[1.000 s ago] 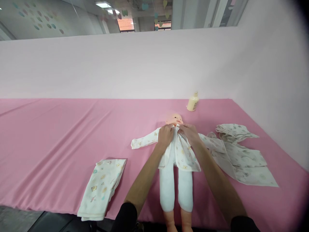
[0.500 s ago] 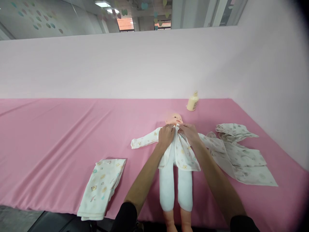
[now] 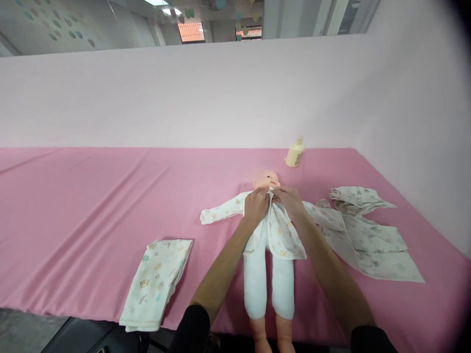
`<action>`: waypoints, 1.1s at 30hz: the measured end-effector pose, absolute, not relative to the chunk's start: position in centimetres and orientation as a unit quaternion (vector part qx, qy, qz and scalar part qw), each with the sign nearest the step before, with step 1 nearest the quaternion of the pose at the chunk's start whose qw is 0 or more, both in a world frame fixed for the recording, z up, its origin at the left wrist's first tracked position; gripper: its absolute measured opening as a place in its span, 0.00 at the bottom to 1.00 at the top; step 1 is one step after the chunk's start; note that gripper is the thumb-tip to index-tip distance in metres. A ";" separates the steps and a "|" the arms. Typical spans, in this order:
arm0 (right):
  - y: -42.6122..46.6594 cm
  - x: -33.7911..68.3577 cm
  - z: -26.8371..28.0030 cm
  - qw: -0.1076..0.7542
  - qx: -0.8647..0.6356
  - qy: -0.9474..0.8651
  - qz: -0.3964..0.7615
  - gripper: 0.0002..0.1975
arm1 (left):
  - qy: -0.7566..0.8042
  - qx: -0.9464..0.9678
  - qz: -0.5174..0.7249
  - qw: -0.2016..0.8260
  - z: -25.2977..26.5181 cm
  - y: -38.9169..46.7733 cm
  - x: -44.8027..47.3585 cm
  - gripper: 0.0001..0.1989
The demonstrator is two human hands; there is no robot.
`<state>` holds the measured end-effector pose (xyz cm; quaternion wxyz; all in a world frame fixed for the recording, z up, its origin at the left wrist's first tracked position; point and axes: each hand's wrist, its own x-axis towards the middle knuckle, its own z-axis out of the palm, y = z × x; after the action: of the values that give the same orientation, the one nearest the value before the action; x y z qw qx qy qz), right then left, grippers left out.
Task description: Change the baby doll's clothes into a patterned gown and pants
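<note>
Head camera, left hand: The left hand point(image 3: 256, 205) is curled in a narrow grip at the collar, seemingly holding the near front edge; its fingertips are hidden.
Right hand: Just beside it, the right hand point(image 3: 289, 201) has its fingers pinched at the other side of the neckline, probably to keep the two edges together. Whether a fastener lies between them, I cannot tell.
Bear-print baby jacket: Under both hands is the white, long-sleeved jacket point(image 3: 284, 238). With only the neck gathered, its front panels part below the hands. One sleeve stretches flat to the left of the left hand; the other extends beyond the right hand.
Baby doll: Wearing the jacket, the doll point(image 3: 254, 284) lies on its back, head just past the hands, white padded legs towards the wearer. Lying so, its chest faces the hands.
Folded printed cloth: Well to the left of and nearer than the left hand, a cloth point(image 3: 156, 284) lies flat near the table edge, apart from the work.
Printed fabrics: Right of the right hand, a spread, thin piece point(image 3: 380, 250) lies near the sleeve, a bunched one point(image 3: 360, 198) beyond it.
Pump bottle: Past the hands, a pale yellow bottle point(image 3: 295, 154) stands upright near the wall point(image 3: 206, 98).
Pink sheet: Everything rests on this wrinkled cover point(image 3: 91, 220).
</note>
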<state>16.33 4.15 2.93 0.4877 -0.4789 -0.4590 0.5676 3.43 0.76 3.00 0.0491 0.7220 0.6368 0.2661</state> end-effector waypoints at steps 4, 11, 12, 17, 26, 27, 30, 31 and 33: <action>3.9 16.8 3.9 0.474 -0.440 -0.437 0.625 0.08 | 0.635 0.721 0.271 0.068 3.4 0.7 3.3 0.13; 4.0 17.6 3.9 0.458 -0.406 -0.428 0.665 0.10 | 0.652 0.692 0.292 0.104 3.6 0.8 3.4 0.12; 4.1 17.5 3.7 0.462 -0.404 -0.432 0.661 0.10 | 0.656 0.685 0.299 0.107 3.5 0.9 3.4 0.11; 4.2 17.0 3.1 0.468 -0.406 -0.446 0.646 0.12 | 0.658 0.663 0.337 0.121 3.0 1.1 3.3 0.09; 4.1 16.3 2.4 0.482 -0.414 -0.474 0.609 0.13 | 0.614 0.610 0.413 0.283 3.8 1.3 2.8 0.08; 4.1 16.3 2.4 0.480 -0.416 -0.477 0.607 0.14 | 0.604 0.610 0.419 0.296 3.8 1.2 2.7 0.08; 4.2 16.5 2.5 0.468 -0.423 -0.488 0.603 0.15 | 0.588 0.611 0.431 0.308 3.8 1.1 2.5 0.09; 4.2 16.6 2.6 0.461 -0.427 -0.495 0.599 0.16 | 0.587 0.612 0.432 0.307 3.7 1.1 2.5 0.09; 4.3 16.8 2.7 0.446 -0.434 -0.516 0.589 0.15 | 0.590 0.615 0.427 0.304 3.8 1.0 2.5 0.08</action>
<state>16.85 4.26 2.69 0.4463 -0.4342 -0.5156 0.5886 2.49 1.00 3.77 0.3038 0.6147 0.5897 0.4268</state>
